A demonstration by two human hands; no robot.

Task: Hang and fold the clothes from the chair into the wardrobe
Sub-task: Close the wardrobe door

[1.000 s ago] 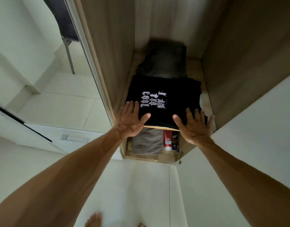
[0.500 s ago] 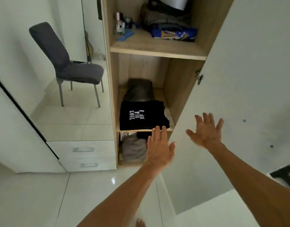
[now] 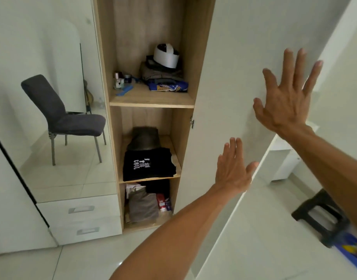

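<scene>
Nearest, the left hand was open and empty, its fingers straight and together, low by the free edge of the open wardrobe door. The right hand was also open and empty, fingers spread, higher on that edge; whether either palm touched the panel could not be told. The door stood upright, swung out toward the person from hinges at the compartment's right side, so the shelves lay ahead and to the left of both hands, with the left hand nearer them. A black stool sat on the floor to the right, behind the door. Further in, the folded black T-shirt lay at the front of the middle shelf, a dark folded garment behind it. Nothing blocked the door's swing. Farthest, the chair, seen in the mirrored panel, carried no clothes, so the task looked nearly finished.
</scene>
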